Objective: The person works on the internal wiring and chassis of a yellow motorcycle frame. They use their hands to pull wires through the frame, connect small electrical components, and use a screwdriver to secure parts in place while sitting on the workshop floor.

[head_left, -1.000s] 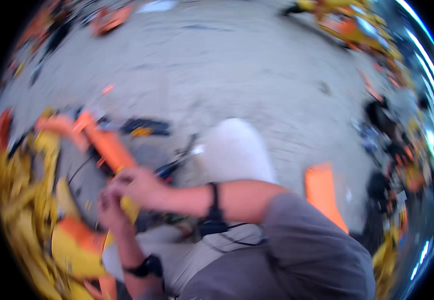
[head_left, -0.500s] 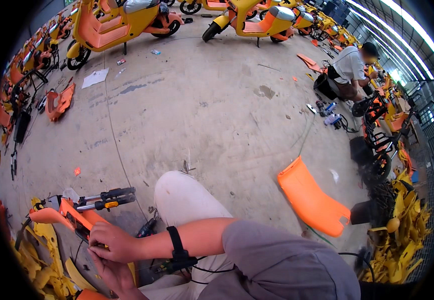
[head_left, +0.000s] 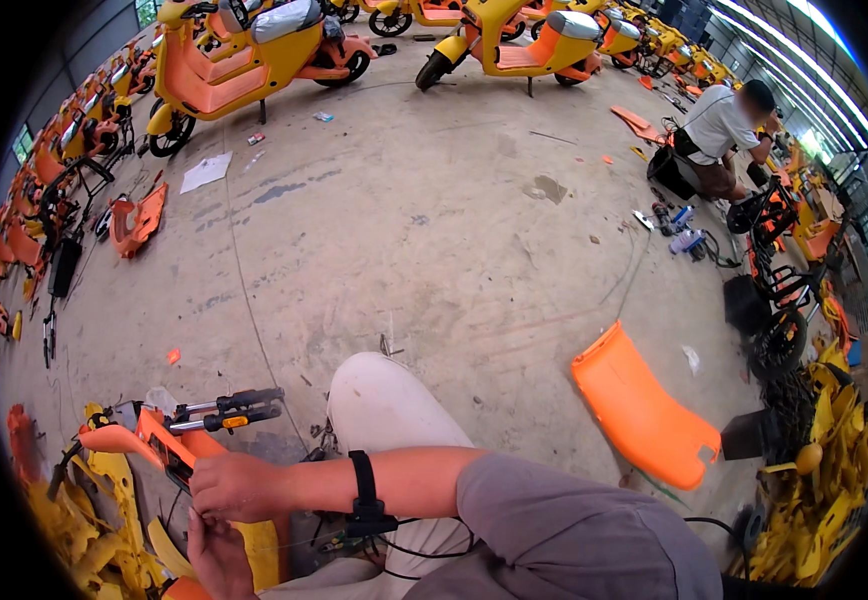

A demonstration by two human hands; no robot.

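My right hand (head_left: 239, 487) reaches across to the lower left, its fingers bent and closed over something too small or hidden to name. Just below it, my left hand (head_left: 220, 562) has its fingertips pressed close to the right hand's. Right beside them lies an orange scooter body part (head_left: 119, 440) with a dark panel on it. From that part, a pair of front fork legs (head_left: 224, 412) points to the right, with an amber reflector on one. A black strap with a small box (head_left: 366, 515) sits round my right forearm.
Yellow plastic panels (head_left: 114, 480) are heaped at lower left, more yellow scraps (head_left: 824, 480) at right. A curved orange panel (head_left: 644, 405) lies on the concrete floor. Scooters (head_left: 254, 70) stand across the back. A co-worker (head_left: 724, 130) sits at upper right by a stripped scooter frame (head_left: 779, 290).
The whole scene has shifted slightly right and down as my head turned. My hands stay together beside the orange part, the right hand's fingers now more tightly bent.
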